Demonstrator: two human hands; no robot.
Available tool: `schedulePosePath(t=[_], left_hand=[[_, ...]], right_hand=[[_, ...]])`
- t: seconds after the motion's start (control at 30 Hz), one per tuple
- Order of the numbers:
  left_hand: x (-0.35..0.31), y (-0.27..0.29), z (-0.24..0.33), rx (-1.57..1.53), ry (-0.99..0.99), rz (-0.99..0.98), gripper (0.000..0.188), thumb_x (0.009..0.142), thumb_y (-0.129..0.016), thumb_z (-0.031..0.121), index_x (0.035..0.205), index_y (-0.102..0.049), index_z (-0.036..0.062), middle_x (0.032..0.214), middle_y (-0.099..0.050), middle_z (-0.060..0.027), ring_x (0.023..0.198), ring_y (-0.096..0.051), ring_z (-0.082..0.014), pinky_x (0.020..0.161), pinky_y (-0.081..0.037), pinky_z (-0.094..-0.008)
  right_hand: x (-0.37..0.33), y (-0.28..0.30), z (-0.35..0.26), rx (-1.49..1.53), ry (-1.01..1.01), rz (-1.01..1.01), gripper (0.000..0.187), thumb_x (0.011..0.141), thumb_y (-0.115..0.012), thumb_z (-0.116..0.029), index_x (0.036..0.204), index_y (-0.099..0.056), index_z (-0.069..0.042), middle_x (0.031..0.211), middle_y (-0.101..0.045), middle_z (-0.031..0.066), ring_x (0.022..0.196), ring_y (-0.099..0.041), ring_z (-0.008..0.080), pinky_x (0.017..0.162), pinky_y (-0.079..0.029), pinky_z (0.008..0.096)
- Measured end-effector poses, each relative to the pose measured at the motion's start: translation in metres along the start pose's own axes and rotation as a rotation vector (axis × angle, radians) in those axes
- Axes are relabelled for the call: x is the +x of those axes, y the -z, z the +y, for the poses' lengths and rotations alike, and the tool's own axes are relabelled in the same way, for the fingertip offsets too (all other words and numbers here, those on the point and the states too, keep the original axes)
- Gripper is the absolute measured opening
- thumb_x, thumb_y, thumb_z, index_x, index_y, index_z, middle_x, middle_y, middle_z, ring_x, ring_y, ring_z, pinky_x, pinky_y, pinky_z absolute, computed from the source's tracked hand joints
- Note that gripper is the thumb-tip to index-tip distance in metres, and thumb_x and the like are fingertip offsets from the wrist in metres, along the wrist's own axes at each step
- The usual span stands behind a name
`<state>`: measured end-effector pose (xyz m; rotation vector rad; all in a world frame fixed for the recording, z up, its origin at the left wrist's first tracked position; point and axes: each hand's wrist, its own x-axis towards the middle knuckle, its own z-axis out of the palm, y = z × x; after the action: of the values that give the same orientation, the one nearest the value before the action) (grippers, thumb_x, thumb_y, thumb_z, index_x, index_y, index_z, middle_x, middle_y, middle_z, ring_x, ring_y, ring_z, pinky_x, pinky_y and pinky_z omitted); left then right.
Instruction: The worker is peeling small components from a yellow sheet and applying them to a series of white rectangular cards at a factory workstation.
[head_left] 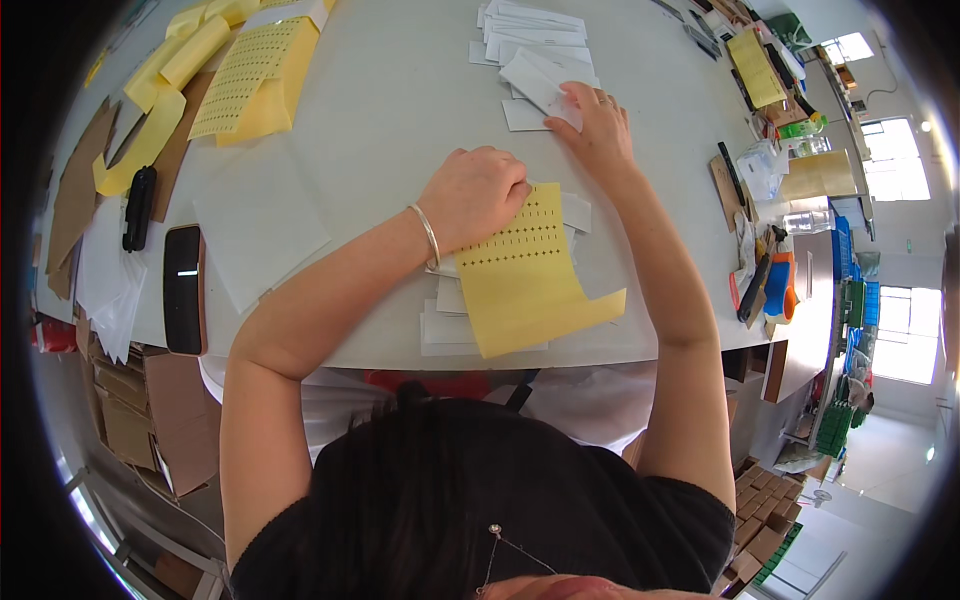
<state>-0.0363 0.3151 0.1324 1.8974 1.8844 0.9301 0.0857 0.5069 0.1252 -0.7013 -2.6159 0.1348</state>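
My left hand (472, 196), a bracelet on its wrist, is closed at the top of a yellow label sheet (520, 290) with rows of small black marks. The sheet's lower right corner curls up, and its upper left part is hidden under the hand. Beneath it lie white paper slips (450, 325), mostly covered. Farther off, my right hand (598, 130) has its thumb and fingers at the edge of a tilted white slip (540, 82). That slip rests on a loose, overlapping pile of white slips (535, 30).
More yellow label sheets (250, 75) lie at the far left, beside a curled yellow strip (150, 130). A phone (184, 290), a black folding tool (139, 208) and a translucent sheet (260, 230) are to my left. Along the right edge stand tools, a clear cup (808, 221) and an orange-and-blue tape dispenser (780, 288).
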Motion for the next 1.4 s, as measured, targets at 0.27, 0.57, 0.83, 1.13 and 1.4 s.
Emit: schedulePosePath(t=[0.27, 0.57, 0.83, 1.13, 1.4], left_hand=[[-0.003, 0.002, 0.006, 0.072, -0.058, 0.035, 0.018, 0.087, -0.057, 0.017, 0.078, -0.062, 0.0029, 0.077, -0.062, -0.0080, 0.080, -0.058, -0.0263, 0.073, -0.045, -0.0388], [-0.002, 0.003, 0.006, 0.119, -0.019, 0.010, 0.020, 0.088, -0.055, 0.019, 0.078, -0.061, 0.0030, 0.077, -0.061, -0.0085, 0.082, -0.057, -0.0272, 0.073, -0.044, -0.0399], [0.001, 0.004, 0.000, -0.028, 0.100, -0.010, 0.025, 0.089, -0.051, 0.021, 0.076, -0.062, 0.0027, 0.080, -0.063, -0.0126, 0.084, -0.060, -0.0295, 0.074, -0.046, -0.0422], [0.003, 0.005, 0.003, -0.052, 0.101, -0.010, 0.026, 0.087, -0.054, 0.021, 0.074, -0.060, -0.0012, 0.073, -0.061, -0.0146, 0.077, -0.058, -0.0318, 0.072, -0.045, -0.0420], [0.001, 0.006, 0.004, -0.033, 0.084, 0.002, 0.026, 0.087, -0.057, 0.021, 0.071, -0.058, -0.0002, 0.070, -0.059, -0.0132, 0.073, -0.057, -0.0307, 0.069, -0.045, -0.0415]], right_hand=[[-0.027, 0.039, -0.023, 0.460, -0.153, -0.316, 0.048, 0.076, -0.074, -0.017, 0.119, -0.054, -0.009, 0.100, -0.063, 0.0073, 0.098, -0.058, 0.0196, 0.088, -0.046, 0.0337], [-0.045, 0.061, -0.049, 0.355, 0.323, -0.167, 0.006, 0.080, -0.068, -0.012, 0.086, -0.068, -0.010, 0.088, -0.064, -0.0008, 0.085, -0.057, 0.0183, 0.086, -0.042, 0.0337], [-0.037, 0.057, -0.052, 0.154, 0.545, 0.036, 0.005, 0.075, -0.066, -0.006, 0.077, -0.065, -0.011, 0.088, -0.062, -0.0028, 0.083, -0.057, 0.0208, 0.087, -0.041, 0.0351], [0.041, 0.000, 0.033, 0.151, -0.090, 0.017, 0.017, 0.083, -0.065, -0.022, 0.086, -0.068, -0.006, 0.103, -0.064, 0.0062, 0.101, -0.058, 0.0234, 0.085, -0.046, 0.0340], [0.031, 0.006, 0.026, -0.056, 0.060, -0.024, 0.045, 0.082, -0.067, -0.025, 0.122, -0.051, -0.012, 0.108, -0.063, 0.0092, 0.103, -0.057, 0.0264, 0.087, -0.046, 0.0370]])
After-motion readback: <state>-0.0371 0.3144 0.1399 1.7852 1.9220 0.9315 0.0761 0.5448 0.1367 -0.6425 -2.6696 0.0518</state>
